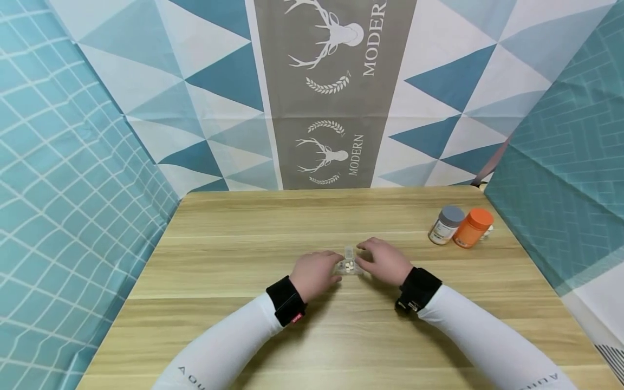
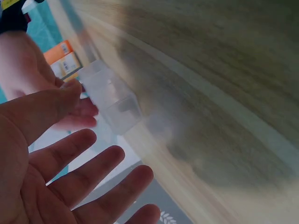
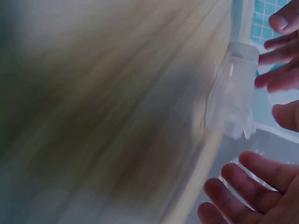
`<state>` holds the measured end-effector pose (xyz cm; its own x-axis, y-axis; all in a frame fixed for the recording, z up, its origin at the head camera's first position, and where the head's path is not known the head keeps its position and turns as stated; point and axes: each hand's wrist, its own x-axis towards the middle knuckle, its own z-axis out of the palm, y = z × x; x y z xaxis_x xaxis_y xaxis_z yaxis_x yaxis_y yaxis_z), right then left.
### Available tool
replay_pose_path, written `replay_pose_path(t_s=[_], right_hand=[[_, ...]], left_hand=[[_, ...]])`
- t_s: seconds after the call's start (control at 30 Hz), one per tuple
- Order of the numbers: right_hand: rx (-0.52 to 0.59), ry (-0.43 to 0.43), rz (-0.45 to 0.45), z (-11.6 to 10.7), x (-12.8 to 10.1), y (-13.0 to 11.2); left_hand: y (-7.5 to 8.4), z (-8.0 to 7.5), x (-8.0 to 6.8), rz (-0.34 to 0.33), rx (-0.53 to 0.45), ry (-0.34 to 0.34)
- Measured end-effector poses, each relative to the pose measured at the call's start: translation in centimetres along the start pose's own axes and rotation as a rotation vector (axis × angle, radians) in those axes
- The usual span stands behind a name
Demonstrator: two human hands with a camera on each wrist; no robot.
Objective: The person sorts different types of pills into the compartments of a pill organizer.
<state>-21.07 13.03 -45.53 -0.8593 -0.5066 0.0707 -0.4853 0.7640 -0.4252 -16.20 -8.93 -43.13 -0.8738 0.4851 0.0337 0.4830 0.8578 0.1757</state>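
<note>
A small clear plastic pill box [image 1: 349, 266] with compartments rests on the wooden table, a raised lid at its far side. Several small white pills show in its middle part in the head view. My left hand [image 1: 315, 274] is at the box's left, its fingers [image 2: 110, 161] spread and relaxed in the left wrist view. On the other side is my right hand [image 1: 386, 261], fingers [image 3: 252, 186] loosely extended. Neither hand grips anything. Whether any fingertips touch the clear box [image 2: 112, 100] I cannot tell. Both wrist views are blurred.
Toward the table's back right stand a bottle with a grey lid [image 1: 444, 225] and an orange bottle [image 1: 473, 228], side by side. A small pale item [image 1: 487, 233] is partly hidden behind the orange one. Patterned cloths [image 1: 326, 103] hang behind and beside the wooden table [image 1: 234, 216].
</note>
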Motion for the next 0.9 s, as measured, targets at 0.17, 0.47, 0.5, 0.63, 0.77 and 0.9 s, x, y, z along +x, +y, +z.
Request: replay_pose_path(t_s=[0.17, 0.47, 0.5, 0.63, 0.77, 0.9], right_hand=[[0.031, -0.017, -0.024, 0.9, 1.1, 0.0], [0.165, -0.02, -0.006, 0.8, 1.4, -0.3], [0.173, -0.02, -0.003, 0.8, 1.3, -0.2], [0.214, -0.024, -0.005, 0.5, 1.0, -0.1], [0.22, -0.026, -0.048, 0.3, 0.5, -0.1], [0.213, -0.035, -0.09, 0.3, 0.2, -0.2]], left_hand=[[0.2, 0.5, 1.2, 0.016, 0.007, -0.015], [0.1, 0.8, 2.4, 0.023, 0.007, -0.016], [0.1, 0.8, 2.4, 0.023, 0.001, -0.019], [0.0, 0.8, 2.6, 0.026, -0.011, -0.022], [0.0, 0.5, 2.6, 0.032, -0.038, -0.034], [-0.3, 0.5, 2.6, 0.04, -0.07, -0.048]])
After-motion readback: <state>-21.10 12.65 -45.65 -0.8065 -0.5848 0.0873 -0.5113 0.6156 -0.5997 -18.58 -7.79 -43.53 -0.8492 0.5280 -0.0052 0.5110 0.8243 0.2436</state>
